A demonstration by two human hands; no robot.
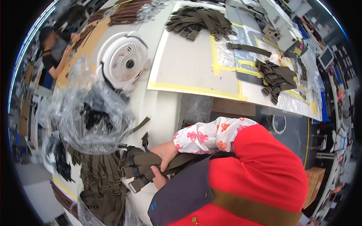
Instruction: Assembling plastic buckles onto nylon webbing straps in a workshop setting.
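A bundle of olive-green webbing straps (145, 160) with metal and plastic buckles lies across both my hands at the table's near edge. My right hand (165, 153), coming out of a white flowered sleeve, wraps over the bundle from above. My left hand (160, 179) grips it from below, its thumb pressed on the webbing; its other fingers are mostly hidden. The strap tails run back under my right forearm toward my dark apron. Left of the bundle, a large heap of similar buckled straps (100, 177) hangs over the table edge, partly in clear plastic.
A clear plastic bag (94, 120) with black pieces and a white fan (124, 62) stand on the left table. More straps (200, 20) and a buckled pile (277, 77) lie on the taped worktable (181, 67), beside a sewing machine (279, 22). Another person (56, 52) works at far left.
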